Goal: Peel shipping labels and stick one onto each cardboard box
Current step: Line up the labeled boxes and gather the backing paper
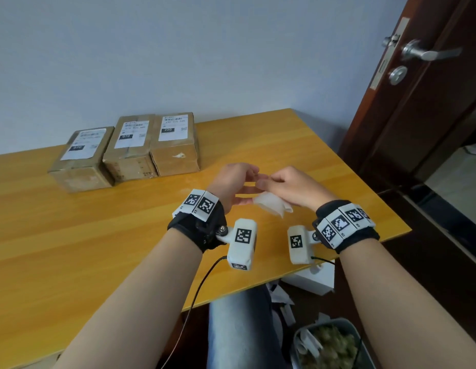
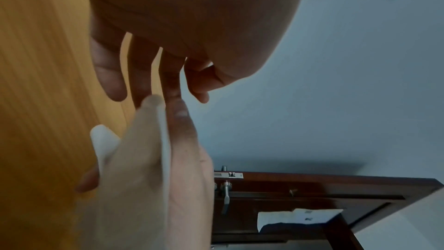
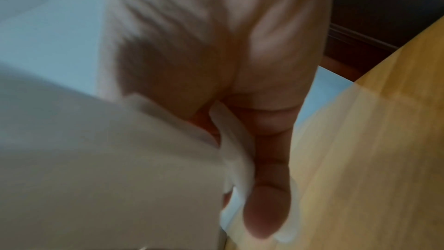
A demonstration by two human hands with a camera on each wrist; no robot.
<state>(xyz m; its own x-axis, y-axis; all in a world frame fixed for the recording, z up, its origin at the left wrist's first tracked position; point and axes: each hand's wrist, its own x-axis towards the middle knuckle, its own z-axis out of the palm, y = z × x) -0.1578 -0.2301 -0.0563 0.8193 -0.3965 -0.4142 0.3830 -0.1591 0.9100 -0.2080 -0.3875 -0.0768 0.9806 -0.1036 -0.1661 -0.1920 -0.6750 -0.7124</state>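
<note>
Three cardboard boxes (image 1: 82,161) (image 1: 129,150) (image 1: 175,145) stand side by side at the back left of the yellow table (image 1: 98,235). Each carries a white shipping label on top. In front of them, above the table's middle, my right hand (image 1: 290,187) grips a curled white label sheet (image 1: 268,205) between thumb and fingers. The same sheet (image 3: 108,159) fills the lower left of the right wrist view, under my right thumb (image 3: 269,197). My left hand (image 1: 231,182) faces it, with straight, relaxed fingers (image 2: 141,75) touching the sheet's tip (image 2: 149,105).
The table's right edge and corner (image 1: 407,230) lie close to my right wrist. A dark door with a metal handle (image 1: 428,53) stands at the right. Below the table are a white box (image 1: 311,280), paper scraps and a metal bin (image 1: 327,344). A black cable (image 1: 194,296) hangs off the front edge.
</note>
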